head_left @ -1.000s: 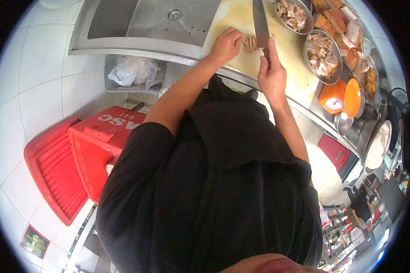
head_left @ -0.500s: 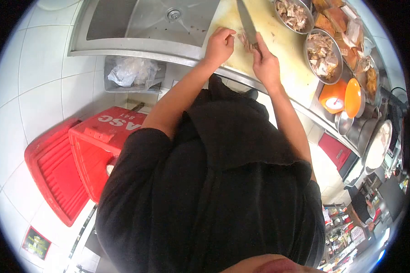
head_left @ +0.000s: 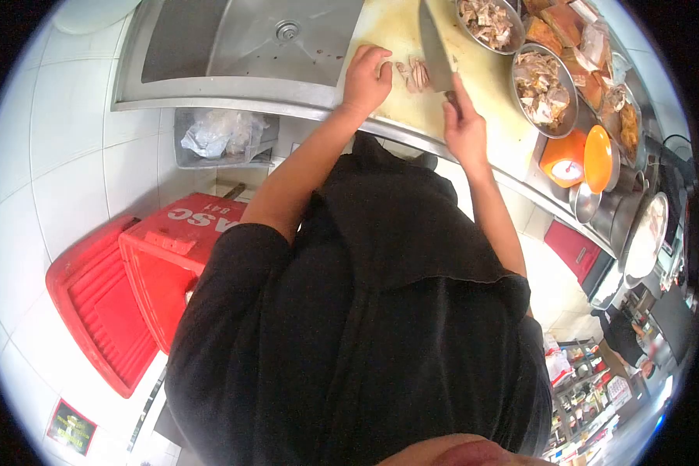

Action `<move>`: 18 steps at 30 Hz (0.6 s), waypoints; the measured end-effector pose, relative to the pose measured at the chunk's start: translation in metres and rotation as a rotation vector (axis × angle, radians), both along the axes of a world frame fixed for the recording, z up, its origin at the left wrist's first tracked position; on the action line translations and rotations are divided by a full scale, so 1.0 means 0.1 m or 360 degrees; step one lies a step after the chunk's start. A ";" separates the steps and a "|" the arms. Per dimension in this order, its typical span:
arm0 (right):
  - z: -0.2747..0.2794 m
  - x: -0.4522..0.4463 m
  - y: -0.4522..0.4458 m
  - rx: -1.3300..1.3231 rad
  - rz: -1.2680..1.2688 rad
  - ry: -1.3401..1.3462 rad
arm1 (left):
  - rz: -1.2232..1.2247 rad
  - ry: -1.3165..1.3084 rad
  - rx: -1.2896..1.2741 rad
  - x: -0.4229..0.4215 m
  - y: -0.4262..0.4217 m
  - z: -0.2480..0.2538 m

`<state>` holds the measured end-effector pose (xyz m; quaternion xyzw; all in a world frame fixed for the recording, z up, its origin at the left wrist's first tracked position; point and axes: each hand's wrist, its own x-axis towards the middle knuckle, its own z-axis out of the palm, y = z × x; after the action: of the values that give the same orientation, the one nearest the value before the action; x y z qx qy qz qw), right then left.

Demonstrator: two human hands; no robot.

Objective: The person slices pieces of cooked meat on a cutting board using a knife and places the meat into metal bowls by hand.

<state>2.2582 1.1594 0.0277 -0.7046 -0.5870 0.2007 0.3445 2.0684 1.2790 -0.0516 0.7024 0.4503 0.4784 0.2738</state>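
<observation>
On the yellowish cutting board [head_left: 485,116] lies a small group of sliced meat [head_left: 413,74]. Just left of the slices is my left hand [head_left: 367,80], its fingers curled together over the board's left part; whether anything is under them is hidden. My right hand [head_left: 464,124] is wrapped round the handle of a broad knife [head_left: 436,50], whose blade points away from me, right beside the slices. Two metal bowls of chopped meat, a far one [head_left: 487,23] and a nearer one [head_left: 545,89], stand at the board's right side.
A steel sink [head_left: 276,54] lies left of the board. Large meat pieces [head_left: 575,35], an orange scale [head_left: 565,159] and an orange bowl [head_left: 597,158] are on the right. Below left are a grey bin [head_left: 225,140] and a red box [head_left: 159,256]. Another person [head_left: 621,334] is far off at lower right.
The knife has tilted left over the slices, then moved back to their right. My left hand has shifted left, away from the slices, which now lie more spread out. The view has moved slightly.
</observation>
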 end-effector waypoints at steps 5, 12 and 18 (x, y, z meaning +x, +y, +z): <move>0.06 0.58 -0.18 -0.0125 -0.0154 -0.0655 | -0.0048 0.0021 0.0105 0.14 0.01 -0.01; 0.06 0.37 -0.52 -0.0175 0.0045 -0.0390 | -0.0133 0.0086 0.0066 0.27 0.00 -0.09; -0.04 0.57 -0.89 -0.0553 -0.0436 0.1130 | -0.0188 0.0074 0.0051 0.38 -0.01 -0.09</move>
<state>2.3148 1.0705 0.0232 -0.7107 -0.2901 0.4796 0.4250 2.1067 1.2781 -0.0610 0.7432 0.4064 0.4521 0.2796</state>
